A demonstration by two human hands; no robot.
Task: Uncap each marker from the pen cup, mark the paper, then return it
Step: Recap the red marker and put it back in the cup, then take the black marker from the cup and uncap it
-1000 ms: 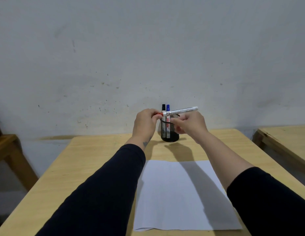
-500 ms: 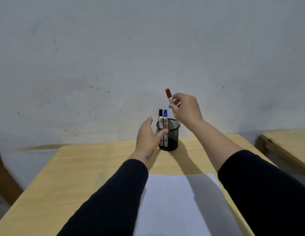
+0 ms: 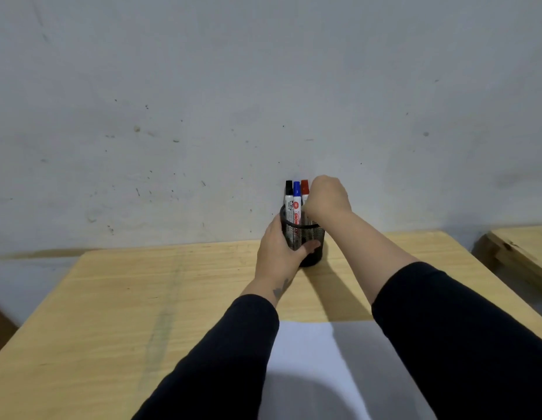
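A black mesh pen cup (image 3: 309, 234) stands at the far edge of the wooden table (image 3: 142, 298). My left hand (image 3: 279, 250) wraps around the cup's left side and front. Three capped markers stand upright in it: a black-capped one (image 3: 289, 195), a blue-capped one (image 3: 296, 201) and a red-capped one (image 3: 305, 187). My right hand (image 3: 326, 197) is closed over the cup's right rim, its fingers on the red marker's barrel, which is mostly hidden. A white sheet of paper (image 3: 324, 359) lies near me between my forearms.
A grey scuffed wall rises right behind the cup. A second wooden table (image 3: 518, 244) stands to the right, across a narrow gap. Part of a dark wooden piece (image 3: 0, 325) shows at the left edge.
My right hand lowered the capped red marker from above the cup down into it. My left hand went from open beside the cup to gripping it.
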